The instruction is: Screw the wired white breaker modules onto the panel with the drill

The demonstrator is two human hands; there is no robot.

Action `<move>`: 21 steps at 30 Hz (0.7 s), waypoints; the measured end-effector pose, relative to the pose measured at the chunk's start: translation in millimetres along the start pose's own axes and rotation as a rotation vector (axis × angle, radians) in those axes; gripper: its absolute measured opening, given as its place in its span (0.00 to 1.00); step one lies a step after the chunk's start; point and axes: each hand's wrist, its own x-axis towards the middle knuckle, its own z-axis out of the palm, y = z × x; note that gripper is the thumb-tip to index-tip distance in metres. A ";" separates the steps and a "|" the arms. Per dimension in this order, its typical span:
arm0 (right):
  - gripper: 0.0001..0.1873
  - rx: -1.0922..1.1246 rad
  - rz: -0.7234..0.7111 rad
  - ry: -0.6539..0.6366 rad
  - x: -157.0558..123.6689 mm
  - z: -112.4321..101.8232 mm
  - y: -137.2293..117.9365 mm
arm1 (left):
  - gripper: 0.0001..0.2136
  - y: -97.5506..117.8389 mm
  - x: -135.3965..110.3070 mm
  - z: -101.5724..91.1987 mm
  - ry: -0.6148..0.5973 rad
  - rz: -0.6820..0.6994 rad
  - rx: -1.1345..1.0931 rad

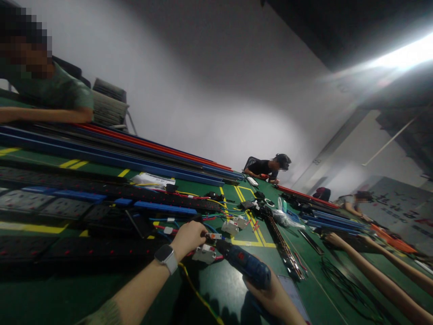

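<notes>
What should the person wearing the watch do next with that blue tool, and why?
Probably bring the blue power driver squarely into line with the small white part: the right hand holds the driver pointed toward that part, which the left hand holds. Whether its tip touches is hard to see.

No words or numbers can be read here. On the blue drill (248, 266), held in the fingers of the right hand (272, 295), there is a small red mark, but it is too blurry to read. Far past those fingers, off to the right, big dark and red signs stand on the grey board (394, 205), too fuzzy to read. Past the fingers of the left hand (190, 237), the white packet (154, 180) has faint marks, too small to read.
</notes>
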 end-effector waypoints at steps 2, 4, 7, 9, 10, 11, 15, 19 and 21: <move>0.26 0.005 0.001 -0.010 0.2 0.4 0.5 | 0.12 0.5 -0.3 -0.7 -0.004 -0.007 0.000; 0.27 0.011 0.000 -0.028 0.1 0.8 1.5 | 0.12 0.7 -0.4 -1.0 -0.007 -0.010 0.003; 0.27 0.023 0.008 -0.026 -0.8 1.2 3.3 | 0.12 0.0 -0.1 -0.4 -0.006 -0.001 0.010; 0.28 0.032 0.020 -0.021 -1.5 1.3 4.7 | 0.12 -0.7 0.1 0.4 0.001 0.010 0.015; 0.28 0.036 0.027 -0.025 -1.7 1.4 5.3 | 0.12 -1.0 0.2 0.7 0.005 0.015 0.017; 0.28 0.038 0.032 -0.033 -1.8 1.3 5.9 | 0.12 -1.2 0.3 0.9 0.007 0.018 0.020; 0.27 0.035 0.030 -0.026 -1.4 1.0 5.9 | 0.12 -0.6 0.3 0.2 -0.005 0.014 0.024; 0.25 0.034 0.021 -0.029 -0.7 0.7 2.1 | 0.12 0.3 0.0 -1.1 -0.013 -0.001 0.026; 0.26 0.043 0.014 -0.034 -0.3 0.7 0.0 | 0.12 0.0 0.1 -0.9 -0.008 0.006 0.031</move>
